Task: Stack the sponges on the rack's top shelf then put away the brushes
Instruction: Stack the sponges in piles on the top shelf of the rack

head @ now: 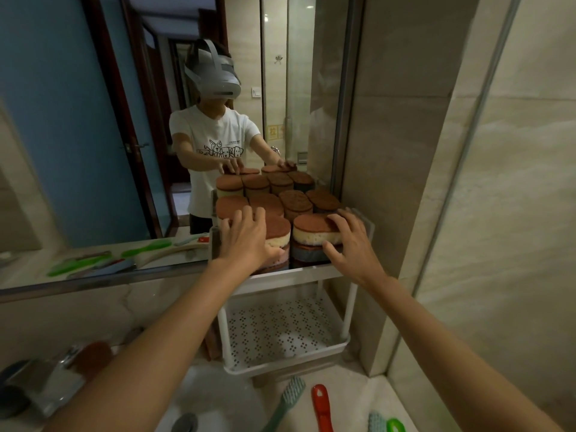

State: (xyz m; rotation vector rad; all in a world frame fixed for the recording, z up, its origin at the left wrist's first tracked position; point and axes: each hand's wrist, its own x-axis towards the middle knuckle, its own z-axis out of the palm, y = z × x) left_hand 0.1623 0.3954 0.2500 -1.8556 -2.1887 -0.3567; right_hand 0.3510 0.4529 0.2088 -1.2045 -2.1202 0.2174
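So the sponges (296, 201) sit stacked on the rack (286, 366) top shelf, brushes (322, 406) on the counter (367, 391) at its 6 o'clock, mirror (78, 120) at 12.

brown-topped cream sponges (314, 233), white rack (343, 346) with dotted perforations, red brush (322, 406), pale green brush (288, 397)

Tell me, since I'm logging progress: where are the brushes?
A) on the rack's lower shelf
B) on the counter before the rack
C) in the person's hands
B: the teal brush and red brush lie on the counter in front of the rack.
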